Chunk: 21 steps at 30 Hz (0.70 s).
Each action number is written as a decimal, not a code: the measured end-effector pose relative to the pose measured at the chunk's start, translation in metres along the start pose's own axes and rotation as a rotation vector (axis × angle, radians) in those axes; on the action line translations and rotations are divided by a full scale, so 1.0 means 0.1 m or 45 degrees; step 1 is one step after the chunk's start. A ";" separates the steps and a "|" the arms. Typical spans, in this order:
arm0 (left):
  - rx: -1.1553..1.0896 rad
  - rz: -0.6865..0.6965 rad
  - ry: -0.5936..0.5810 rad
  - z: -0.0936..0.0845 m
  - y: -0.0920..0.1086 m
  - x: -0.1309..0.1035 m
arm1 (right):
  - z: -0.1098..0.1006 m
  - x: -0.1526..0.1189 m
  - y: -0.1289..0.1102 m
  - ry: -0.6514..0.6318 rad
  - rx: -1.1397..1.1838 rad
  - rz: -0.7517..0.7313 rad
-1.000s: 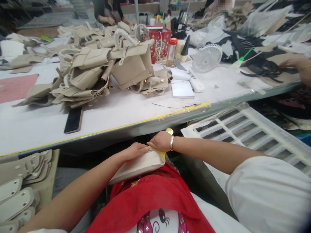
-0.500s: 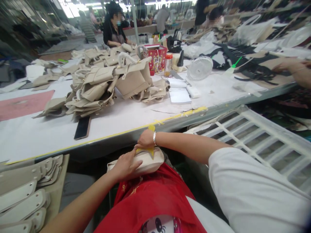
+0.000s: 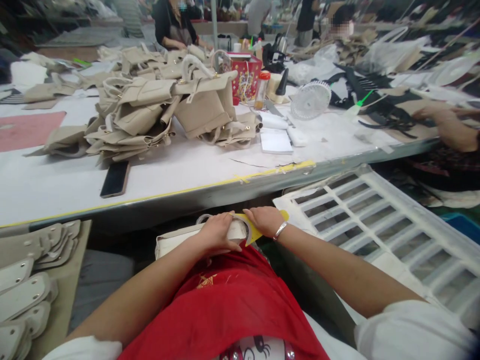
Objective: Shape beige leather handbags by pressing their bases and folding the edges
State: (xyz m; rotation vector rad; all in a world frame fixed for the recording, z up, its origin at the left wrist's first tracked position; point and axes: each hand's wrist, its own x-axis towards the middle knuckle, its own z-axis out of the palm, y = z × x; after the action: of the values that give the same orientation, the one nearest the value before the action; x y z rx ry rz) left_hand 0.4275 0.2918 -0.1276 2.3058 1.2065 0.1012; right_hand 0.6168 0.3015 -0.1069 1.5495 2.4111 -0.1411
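A cream bag piece [image 3: 180, 241] lies on my lap, over the red apron [image 3: 225, 300]. My left hand [image 3: 219, 234] is wrapped over its right part, thumb toward me and fingers at the far edge. At the right end of the piece, my right hand [image 3: 265, 221] is closed on a yellow tool [image 3: 254, 234] with a curved edge. The tool touches or lies very near the end of the cream piece. A bracelet is on my right wrist.
Beige bags [image 3: 146, 105] are heaped on the white table [image 3: 180, 175], with a phone [image 3: 115, 179] near its edge. A white slatted rack [image 3: 337, 200] stands at right, cut pieces [image 3: 22, 295] lie at left. A person's arm [image 3: 450, 125] shows at far right.
My right hand has moved right with the yellow tool, to the end of the cream piece. My left hand has shifted right along the piece. The camera view has tilted down somewhat.
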 end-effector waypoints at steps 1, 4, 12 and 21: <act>0.013 -0.022 0.005 0.01 -0.02 -0.03 | 0.03 -0.01 -0.04 0.011 0.014 0.015; 0.080 -0.084 0.100 0.06 -0.04 -0.10 | 0.09 -0.03 -0.14 0.020 0.044 -0.007; 0.155 -0.081 0.336 0.20 -0.02 -0.14 | 0.14 -0.11 -0.27 -0.023 0.059 0.122; 0.157 -0.012 0.307 0.15 -0.03 -0.18 | 0.14 -0.13 -0.45 -0.067 0.029 0.246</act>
State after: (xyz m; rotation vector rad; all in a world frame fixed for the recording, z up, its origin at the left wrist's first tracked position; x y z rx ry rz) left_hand 0.4196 0.2730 -0.1384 2.4481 1.3762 0.3180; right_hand 0.5836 0.2681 -0.1194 1.7554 2.2129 -0.1681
